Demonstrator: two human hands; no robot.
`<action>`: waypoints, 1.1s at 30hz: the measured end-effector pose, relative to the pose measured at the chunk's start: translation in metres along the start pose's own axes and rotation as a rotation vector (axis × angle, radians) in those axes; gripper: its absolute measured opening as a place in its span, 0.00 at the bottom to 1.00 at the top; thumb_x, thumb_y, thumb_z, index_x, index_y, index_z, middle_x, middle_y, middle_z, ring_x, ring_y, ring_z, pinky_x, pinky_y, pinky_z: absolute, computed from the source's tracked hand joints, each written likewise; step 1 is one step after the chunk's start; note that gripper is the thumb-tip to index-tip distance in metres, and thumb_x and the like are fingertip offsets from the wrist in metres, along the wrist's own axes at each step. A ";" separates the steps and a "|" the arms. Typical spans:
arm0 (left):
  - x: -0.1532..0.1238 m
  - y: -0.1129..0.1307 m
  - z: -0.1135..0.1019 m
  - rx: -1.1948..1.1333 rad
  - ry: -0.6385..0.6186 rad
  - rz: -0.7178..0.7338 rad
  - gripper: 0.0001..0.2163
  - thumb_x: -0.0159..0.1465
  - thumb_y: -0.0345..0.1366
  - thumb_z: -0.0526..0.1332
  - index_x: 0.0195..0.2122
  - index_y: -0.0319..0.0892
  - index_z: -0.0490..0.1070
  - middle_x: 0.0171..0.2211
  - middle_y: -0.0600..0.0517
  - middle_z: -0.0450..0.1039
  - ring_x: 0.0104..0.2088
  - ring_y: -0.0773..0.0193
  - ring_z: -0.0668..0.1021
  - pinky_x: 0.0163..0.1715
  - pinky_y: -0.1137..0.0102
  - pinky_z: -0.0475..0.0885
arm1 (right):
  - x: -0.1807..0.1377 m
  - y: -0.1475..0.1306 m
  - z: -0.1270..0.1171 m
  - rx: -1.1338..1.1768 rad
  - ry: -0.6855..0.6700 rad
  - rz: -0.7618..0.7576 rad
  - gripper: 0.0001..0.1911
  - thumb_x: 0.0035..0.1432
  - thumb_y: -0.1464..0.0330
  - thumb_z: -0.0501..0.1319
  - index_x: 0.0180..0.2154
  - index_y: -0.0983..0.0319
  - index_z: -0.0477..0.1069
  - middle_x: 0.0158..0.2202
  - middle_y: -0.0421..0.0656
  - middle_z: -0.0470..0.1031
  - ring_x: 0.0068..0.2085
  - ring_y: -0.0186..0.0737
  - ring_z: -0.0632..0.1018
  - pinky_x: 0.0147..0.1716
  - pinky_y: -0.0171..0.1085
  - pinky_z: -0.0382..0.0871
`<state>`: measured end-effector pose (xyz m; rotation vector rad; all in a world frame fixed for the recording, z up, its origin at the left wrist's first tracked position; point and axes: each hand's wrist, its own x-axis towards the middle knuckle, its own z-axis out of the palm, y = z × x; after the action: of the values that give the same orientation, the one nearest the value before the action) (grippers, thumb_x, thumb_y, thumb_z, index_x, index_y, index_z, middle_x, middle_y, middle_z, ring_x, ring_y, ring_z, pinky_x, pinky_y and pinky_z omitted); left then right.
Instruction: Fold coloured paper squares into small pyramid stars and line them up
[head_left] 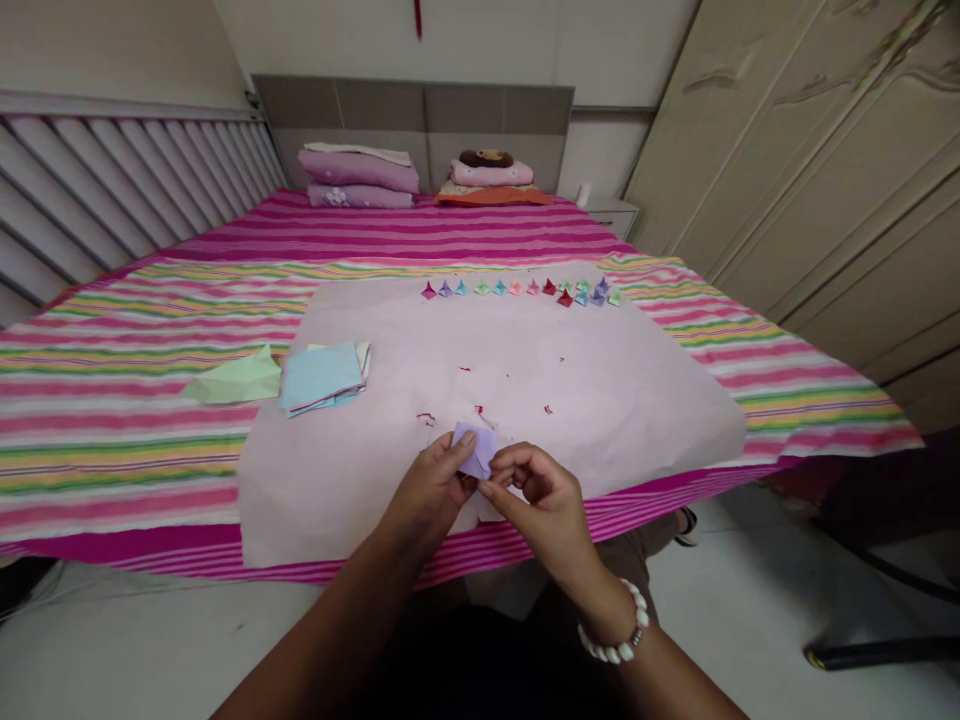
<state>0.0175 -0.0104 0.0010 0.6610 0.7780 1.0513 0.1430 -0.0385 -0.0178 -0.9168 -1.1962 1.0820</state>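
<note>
A small folded piece of purple paper [477, 450] is held up over the near edge of the white sheet [360, 500]. My left hand [436, 482] pinches it from the left, thumb on top. At its lower right corner, the thumb and index finger of my right hand [544, 500] grip the paper, while the other fingers curl. Small red paper scraps [478, 409] lie just beyond my hands. Toward the far side of the sheet stands a row of small folded paper pieces [499, 288] in several colours, bunched more closely at the right.
To the left lies a stack of coloured paper [322, 375], light blue on top, beside a creased light green sheet [236, 380]. Striped bedding [127, 430] spreads under everything. Folded bedding [360, 178] sits by the headboard [375, 115]; a wardrobe [825, 160] stands at the right.
</note>
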 end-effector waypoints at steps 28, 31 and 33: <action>-0.004 0.004 0.008 -0.013 0.031 -0.008 0.16 0.52 0.44 0.69 0.30 0.40 0.67 0.27 0.54 0.69 0.30 0.65 0.73 0.27 0.72 0.65 | 0.001 -0.004 -0.008 -0.387 -0.052 -0.259 0.05 0.54 0.73 0.65 0.31 0.59 0.69 0.32 0.40 0.70 0.25 0.32 0.68 0.26 0.35 0.66; -0.005 0.006 0.006 0.020 0.039 -0.023 0.15 0.51 0.43 0.70 0.30 0.39 0.68 0.26 0.54 0.69 0.29 0.67 0.73 0.28 0.73 0.66 | 0.002 -0.006 -0.009 -0.391 -0.076 -0.278 0.06 0.54 0.74 0.64 0.31 0.59 0.68 0.31 0.39 0.68 0.25 0.32 0.67 0.25 0.35 0.65; -0.005 0.007 0.004 0.066 0.049 -0.022 0.15 0.51 0.43 0.70 0.31 0.38 0.68 0.27 0.54 0.69 0.28 0.68 0.72 0.30 0.73 0.67 | 0.003 -0.008 -0.009 -0.392 -0.093 -0.288 0.06 0.54 0.75 0.63 0.30 0.59 0.68 0.31 0.39 0.67 0.25 0.32 0.67 0.25 0.35 0.64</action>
<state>0.0155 -0.0130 0.0099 0.6832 0.8632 1.0287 0.1531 -0.0373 -0.0109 -0.9592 -1.5988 0.6753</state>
